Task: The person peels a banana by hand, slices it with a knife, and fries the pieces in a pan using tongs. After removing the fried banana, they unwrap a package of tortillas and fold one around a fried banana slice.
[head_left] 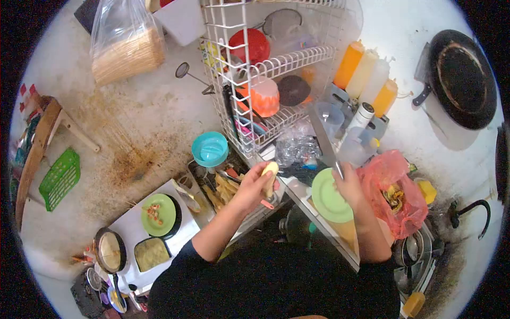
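Note:
My left hand (256, 187) is closed around what looks like a peeled banana (271, 169), its pale yellow rounded end sticking up past the fingers. In my right hand (347, 186) is a large knife (322, 137), gripped by its handle, with the broad blade pointing up and away from me. Under the right hand lies a light green plate (325, 199) at the counter's edge. Left of my left hand, a dark tray (199, 173) holds several yellowish fried-looking strips (226, 187). A turquoise bowl (210, 149) stands at the back of that tray.
A white wire rack (247, 80) with bowls rises ahead. Sauce bottles (349, 65) stand right of it. A red plastic bag (390, 170) with peels sits right of the plate. On the left are a frying pan (110, 250) and another green plate (159, 226) with food.

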Motion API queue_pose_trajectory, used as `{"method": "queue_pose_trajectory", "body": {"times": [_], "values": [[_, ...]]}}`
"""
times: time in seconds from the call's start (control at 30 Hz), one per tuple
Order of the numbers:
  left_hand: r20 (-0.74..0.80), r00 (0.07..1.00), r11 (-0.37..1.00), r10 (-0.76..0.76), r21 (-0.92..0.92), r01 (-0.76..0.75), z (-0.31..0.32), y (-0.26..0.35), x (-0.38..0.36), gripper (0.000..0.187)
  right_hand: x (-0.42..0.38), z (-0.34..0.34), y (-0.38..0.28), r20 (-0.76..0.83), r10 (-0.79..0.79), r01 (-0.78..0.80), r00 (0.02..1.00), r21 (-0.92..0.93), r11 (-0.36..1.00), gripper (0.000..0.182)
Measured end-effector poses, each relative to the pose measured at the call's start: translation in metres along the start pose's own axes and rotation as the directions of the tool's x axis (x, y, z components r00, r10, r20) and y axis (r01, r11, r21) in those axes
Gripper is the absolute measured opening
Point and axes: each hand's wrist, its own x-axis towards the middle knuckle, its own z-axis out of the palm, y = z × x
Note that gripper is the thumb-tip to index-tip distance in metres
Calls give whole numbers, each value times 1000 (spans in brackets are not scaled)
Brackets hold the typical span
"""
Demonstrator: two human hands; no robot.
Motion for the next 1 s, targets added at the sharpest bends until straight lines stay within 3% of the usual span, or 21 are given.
{"method": "queue_pose_trajectory", "body": {"times": [0.07, 0.13, 0.23, 0.33, 0.37, 0.4, 0.5, 0.77, 1.0], "values": [[35, 999, 990, 31, -141, -26, 30, -4, 8, 30, -51, -13, 5, 63, 72, -90, 995, 356, 930, 33], [98, 995, 957, 32, -288, -2, 57, -12, 16, 28, -93, -22, 9, 20, 25, -30, 1000, 379, 925, 34], [107, 994, 925, 30, -381, 13, 104, -21, 22, 32, -143, -30, 6, -92, -51, 78, 994, 323, 943, 35], [146, 989, 931, 9, -363, 45, 137, -33, 21, 29, -171, -39, 7, -247, -359, 391, 900, 97, 915, 38], [158, 987, 929, -3, -364, 61, 145, -38, 20, 29, -177, -43, 7, -241, -338, 373, 910, 118, 920, 38], [265, 963, 931, 43, -361, 58, 151, -39, 19, 28, -182, -47, 6, -230, -317, 354, 920, 139, 925, 38], [181, 980, 953, 82, -304, -24, 181, -48, 5, 27, -196, -61, 5, -209, -307, 335, 929, 116, 935, 38], [127, 980, 952, 156, -285, -114, 221, -68, -21, 26, -224, -80, 27, -271, -426, 448, 863, 20, 894, 38], [60, 972, 944, 226, -260, -203, 234, -82, -41, 30, -237, -94, 36, -216, -468, 481, 857, 10, 877, 38]]}}
